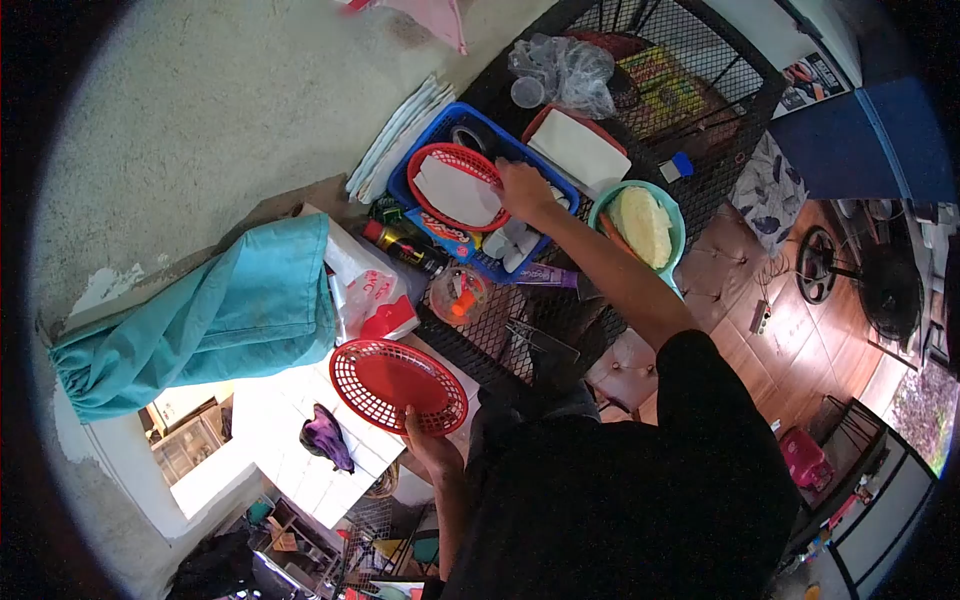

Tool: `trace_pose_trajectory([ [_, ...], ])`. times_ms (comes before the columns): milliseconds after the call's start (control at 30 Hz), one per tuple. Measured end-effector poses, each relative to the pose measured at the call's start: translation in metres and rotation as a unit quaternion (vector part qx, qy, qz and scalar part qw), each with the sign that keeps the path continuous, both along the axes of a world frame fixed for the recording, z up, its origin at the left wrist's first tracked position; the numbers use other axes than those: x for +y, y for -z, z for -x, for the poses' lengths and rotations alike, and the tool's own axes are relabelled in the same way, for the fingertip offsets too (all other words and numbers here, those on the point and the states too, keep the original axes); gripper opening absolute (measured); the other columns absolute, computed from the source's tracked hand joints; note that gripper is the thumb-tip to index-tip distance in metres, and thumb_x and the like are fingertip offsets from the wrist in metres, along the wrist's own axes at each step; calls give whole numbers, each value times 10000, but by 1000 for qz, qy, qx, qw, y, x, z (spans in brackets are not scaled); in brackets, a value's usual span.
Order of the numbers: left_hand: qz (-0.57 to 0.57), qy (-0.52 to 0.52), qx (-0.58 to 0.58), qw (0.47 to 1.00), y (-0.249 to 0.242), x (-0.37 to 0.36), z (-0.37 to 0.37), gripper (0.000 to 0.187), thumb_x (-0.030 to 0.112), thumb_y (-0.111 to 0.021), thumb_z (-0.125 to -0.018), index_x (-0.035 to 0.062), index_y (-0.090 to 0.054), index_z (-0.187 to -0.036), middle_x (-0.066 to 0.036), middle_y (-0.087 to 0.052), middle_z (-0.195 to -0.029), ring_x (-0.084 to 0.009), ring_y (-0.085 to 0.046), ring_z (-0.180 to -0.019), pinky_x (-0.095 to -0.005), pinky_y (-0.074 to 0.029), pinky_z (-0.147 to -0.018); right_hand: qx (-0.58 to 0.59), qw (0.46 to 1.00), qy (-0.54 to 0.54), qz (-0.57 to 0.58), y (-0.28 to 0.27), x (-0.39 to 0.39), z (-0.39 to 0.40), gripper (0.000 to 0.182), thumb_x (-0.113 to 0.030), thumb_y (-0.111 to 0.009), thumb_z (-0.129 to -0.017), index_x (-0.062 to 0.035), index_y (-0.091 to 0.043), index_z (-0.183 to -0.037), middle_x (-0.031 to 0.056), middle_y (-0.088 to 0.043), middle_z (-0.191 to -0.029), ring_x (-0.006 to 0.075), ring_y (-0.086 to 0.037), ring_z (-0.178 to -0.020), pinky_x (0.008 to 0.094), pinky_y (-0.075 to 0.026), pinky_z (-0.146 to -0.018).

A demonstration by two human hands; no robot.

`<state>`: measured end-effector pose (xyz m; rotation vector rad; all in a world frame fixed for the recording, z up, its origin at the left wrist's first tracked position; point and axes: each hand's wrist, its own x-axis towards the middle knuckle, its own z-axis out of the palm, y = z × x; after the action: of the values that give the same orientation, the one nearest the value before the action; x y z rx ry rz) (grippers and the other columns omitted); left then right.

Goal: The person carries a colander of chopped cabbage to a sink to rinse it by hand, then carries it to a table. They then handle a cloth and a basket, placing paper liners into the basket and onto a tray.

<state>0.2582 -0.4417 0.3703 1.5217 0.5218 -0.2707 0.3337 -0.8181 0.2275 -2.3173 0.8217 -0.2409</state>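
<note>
My left hand (434, 452) grips the near rim of an empty-looking red oval basket (390, 385), held over a white tiled surface. My right hand (525, 190) reaches to the blue bin (475, 118) and has its fingers closed on the rim of a second red basket (455, 185). White paper (460, 190) lies inside that basket. Around it in the bin are a snack packet (440, 235) and small white containers.
Right of the bin are a paper-lined red basket (580, 148) and a green bowl of pale food (642, 225) on a black mesh table (705, 135). Nearby are plastic bags (570, 75), a bottle (405, 248), a clear cup (458, 295), and a teal cloth (230, 310) beside the wall.
</note>
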Motion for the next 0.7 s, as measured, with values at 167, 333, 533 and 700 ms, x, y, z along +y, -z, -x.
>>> trace_pose_trajectory([
  [167,-1,19,-11,1000,-2,-2,-4,410,246,-549,-921,48,-446,-1265,-84,-526,-1222,-225,-539,-1106,-378,-456,-920,-14,1000,21,-13,-28,-35,11,343,-315,-578,-870,-6,-629,-1010,226,-648,-822,397,-637,-803,482,-515,-732],
  [333,-8,4,-9,1000,9,18,-5,460,254,-558,-920,49,-422,-1309,-98,-508,-1246,-227,-509,-1129,-388,-437,-933,-289,872,388,76,22,-158,36,275,-272,-608,-821,-30,-661,-942,197,-664,-885,374,-643,-783,469,-497,-711],
  [533,-10,45,-29,998,2,17,-4,494,276,-549,-922,44,-406,-1334,-109,-494,-1281,-234,-500,-1150,-388,-430,-941,5,878,458,-141,51,-254,76,839,-590,-651,-747,80,-520,-1234,303,-557,-1206,382,-529,-1178,443,-426,-979],
  [700,-13,12,-1,1000,6,14,-7,507,281,-550,-918,41,-404,-1339,-109,-492,-1293,-233,-500,-1152,-396,-423,-947,159,902,366,-167,35,-255,63,929,-665,-671,-678,111,-556,-1175,294,-543,-1236,388,-508,-1202,434,-418,-1002],
])
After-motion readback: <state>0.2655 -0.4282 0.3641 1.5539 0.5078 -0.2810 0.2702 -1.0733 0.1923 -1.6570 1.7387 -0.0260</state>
